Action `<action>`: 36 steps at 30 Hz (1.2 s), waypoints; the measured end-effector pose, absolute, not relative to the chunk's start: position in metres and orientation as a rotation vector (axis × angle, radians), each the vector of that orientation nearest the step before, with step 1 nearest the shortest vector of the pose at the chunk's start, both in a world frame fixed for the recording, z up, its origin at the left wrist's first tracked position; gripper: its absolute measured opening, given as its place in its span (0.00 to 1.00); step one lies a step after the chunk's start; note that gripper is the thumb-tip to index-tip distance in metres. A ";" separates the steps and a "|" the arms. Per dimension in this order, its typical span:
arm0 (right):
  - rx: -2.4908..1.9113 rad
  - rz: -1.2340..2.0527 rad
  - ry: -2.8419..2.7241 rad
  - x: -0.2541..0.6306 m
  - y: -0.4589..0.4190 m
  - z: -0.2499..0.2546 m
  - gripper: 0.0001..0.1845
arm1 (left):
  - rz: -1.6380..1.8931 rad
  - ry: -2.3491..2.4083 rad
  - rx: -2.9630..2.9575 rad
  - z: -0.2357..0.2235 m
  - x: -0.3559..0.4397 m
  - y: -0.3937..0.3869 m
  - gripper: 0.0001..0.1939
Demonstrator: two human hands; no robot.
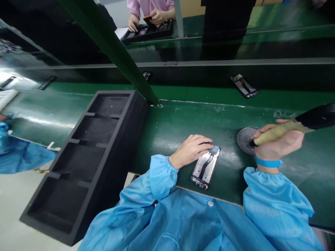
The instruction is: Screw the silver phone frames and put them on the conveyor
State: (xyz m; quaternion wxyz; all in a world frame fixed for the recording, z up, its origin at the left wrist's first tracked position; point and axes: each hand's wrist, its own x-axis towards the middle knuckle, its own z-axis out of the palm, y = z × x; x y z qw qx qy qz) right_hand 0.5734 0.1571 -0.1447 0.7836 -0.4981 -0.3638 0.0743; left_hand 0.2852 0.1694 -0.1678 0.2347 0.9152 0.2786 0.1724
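Observation:
In front of me on the green bench lies an opened phone (pixel 205 167), its metal inner frame and dark flex cable showing. My left hand (pixel 193 150) is at its upper end, fingers closed over the top edge beside a bluish piece (pixel 214 150); the thumb is hidden. To the right, my right hand (pixel 281 144) is wrapped around an electric screwdriver (pixel 277 134) with a yellowish wrapped grip and a black rear end. The screwdriver's tip points down at a round grey tray (pixel 246 139) full of small holes.
A black foam tray (pixel 86 164) with several compartments stands at left beside a green post (pixel 115 52). Another opened phone (pixel 244 86) lies on the strip at the back. Across the bench a person in pink (pixel 150 15) handles a device; a co-worker's blue sleeve (pixel 23 150) is far left.

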 end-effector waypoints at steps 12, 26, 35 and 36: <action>-1.118 0.136 -0.760 0.573 0.156 -0.147 0.27 | 0.498 0.638 2.528 -0.183 0.278 0.163 0.18; -1.108 0.141 -0.747 0.571 0.156 -0.147 0.26 | 0.437 0.732 2.707 -0.175 0.281 0.156 0.19; -1.090 0.177 -0.786 0.570 0.153 -0.146 0.27 | 0.443 0.726 2.789 -0.171 0.290 0.153 0.15; -1.086 0.181 -0.791 0.570 0.152 -0.147 0.28 | 0.467 0.726 2.777 -0.172 0.296 0.155 0.15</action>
